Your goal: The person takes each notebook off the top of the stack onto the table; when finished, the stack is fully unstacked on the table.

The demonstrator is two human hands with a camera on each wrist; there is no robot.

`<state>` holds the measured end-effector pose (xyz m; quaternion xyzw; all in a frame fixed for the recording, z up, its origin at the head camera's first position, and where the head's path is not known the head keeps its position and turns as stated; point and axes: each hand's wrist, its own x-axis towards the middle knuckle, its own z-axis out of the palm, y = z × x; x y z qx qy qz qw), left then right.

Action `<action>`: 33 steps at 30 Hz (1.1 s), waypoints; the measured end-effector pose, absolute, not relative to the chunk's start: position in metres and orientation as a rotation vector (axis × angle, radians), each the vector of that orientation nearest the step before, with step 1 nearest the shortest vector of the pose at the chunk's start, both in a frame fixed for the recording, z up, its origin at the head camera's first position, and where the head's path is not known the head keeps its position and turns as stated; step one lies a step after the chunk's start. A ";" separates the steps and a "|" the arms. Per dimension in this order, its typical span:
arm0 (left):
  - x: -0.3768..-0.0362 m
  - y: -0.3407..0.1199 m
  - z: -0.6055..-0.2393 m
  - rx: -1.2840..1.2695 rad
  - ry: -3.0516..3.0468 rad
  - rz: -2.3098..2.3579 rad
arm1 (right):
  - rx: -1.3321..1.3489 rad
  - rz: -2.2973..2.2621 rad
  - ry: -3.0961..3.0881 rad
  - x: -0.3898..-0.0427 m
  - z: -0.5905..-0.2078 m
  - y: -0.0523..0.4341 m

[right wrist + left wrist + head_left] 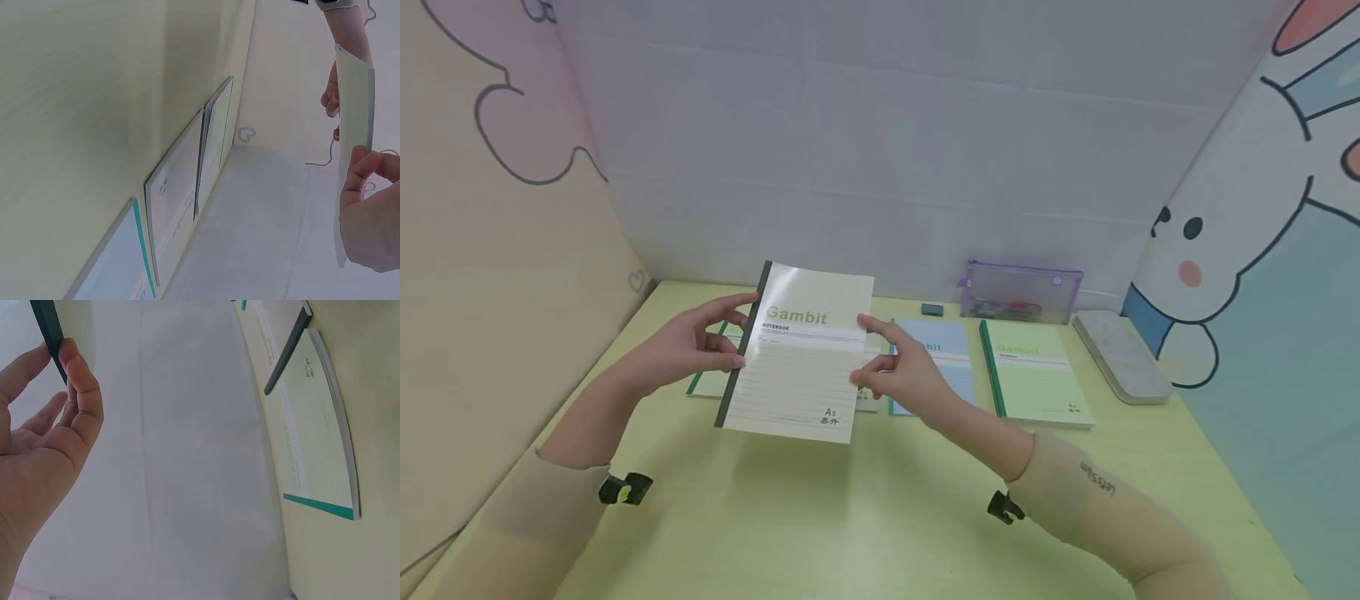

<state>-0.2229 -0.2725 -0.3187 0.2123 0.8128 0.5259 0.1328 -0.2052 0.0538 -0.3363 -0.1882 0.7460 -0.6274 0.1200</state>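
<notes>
A cream notebook (805,358) with a dark spine strip and the word Gambit on its cover is held up above the table, front towards me, slightly tilted. My left hand (681,346) pinches its spine edge between thumb and fingers; the left wrist view shows the fingers of that hand (56,419) on the dark strip. On the opposite edge, my right hand (910,371) pinches the notebook, its thumb low and a finger higher up. Behind it lie a green-spined notebook (706,383), mostly hidden, and a pale one (178,194) with a dark spine.
A blue notebook (955,362) and a light green notebook (1037,375) lie to the right on the table (880,533). Farther back are a purple mesh pencil case (1022,290) and a small dark block (932,310). A grey-white flat case (1122,357) lies at the right edge.
</notes>
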 end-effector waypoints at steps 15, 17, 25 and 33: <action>-0.208 -0.321 -0.355 0.592 2.369 1.330 | -0.461 -1.764 2.116 -0.184 -0.380 0.008; -0.206 -0.325 -0.361 0.577 2.363 1.304 | -0.433 -1.756 2.096 -0.181 -0.389 0.003; -0.198 -0.343 -0.387 0.548 2.259 1.269 | -0.397 -1.697 2.096 -0.170 -0.426 -0.018; -0.197 -0.363 -0.407 0.479 2.236 1.224 | -0.406 -1.583 2.079 -0.168 -0.437 -0.038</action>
